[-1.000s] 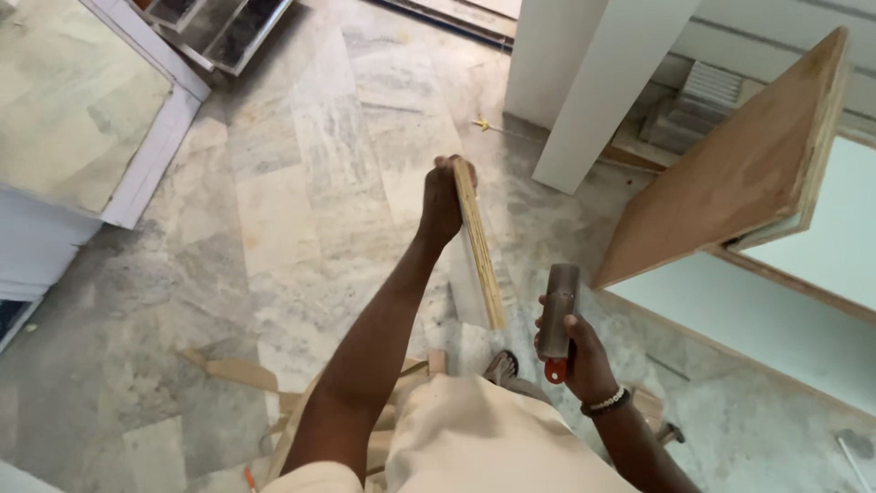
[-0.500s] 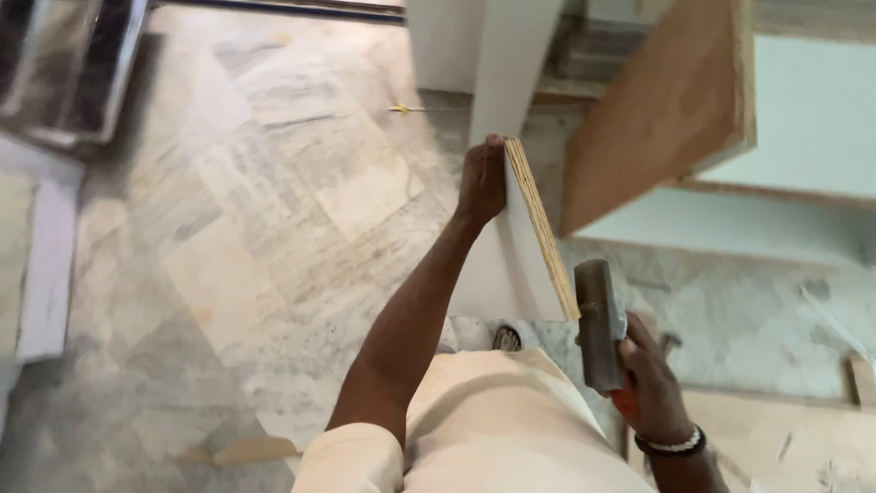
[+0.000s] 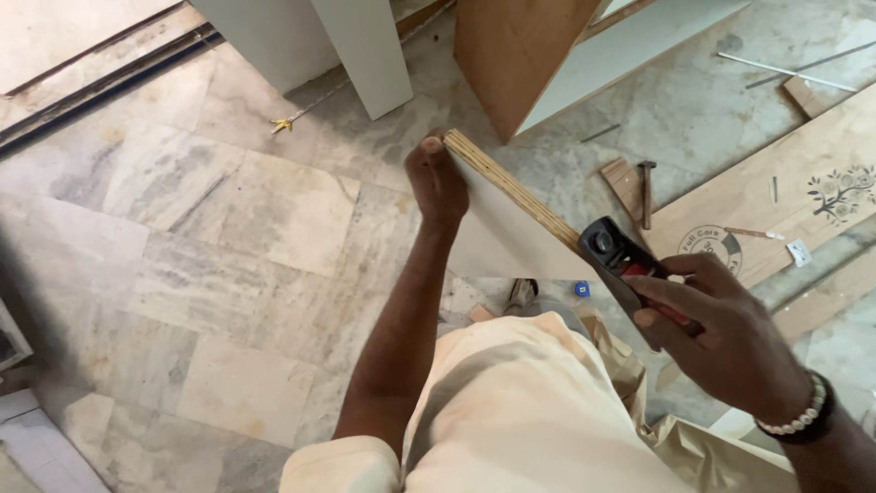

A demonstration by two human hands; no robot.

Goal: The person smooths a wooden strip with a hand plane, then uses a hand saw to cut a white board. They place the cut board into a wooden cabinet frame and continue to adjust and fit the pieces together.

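A white-faced plywood board (image 3: 511, 239) stands on edge in front of me, its layered edge facing up. My left hand (image 3: 436, 181) grips the far top corner of that board. My right hand (image 3: 721, 330) holds a dark hand plane (image 3: 620, 265) with a red part, resting on the near end of the board's top edge. A beaded bracelet is on my right wrist.
A hammer (image 3: 645, 190) lies on the marble floor beside wood offcuts. Plywood sheets (image 3: 785, 196) lie at the right. A brown panel (image 3: 520, 55) leans on a white cabinet (image 3: 365, 50) ahead. Thin metal rods (image 3: 776, 68) lie far right.
The view has swung left and tilted down. My right hand has brought the plane from beside the board onto its top edge. My left hand still grips the far corner.
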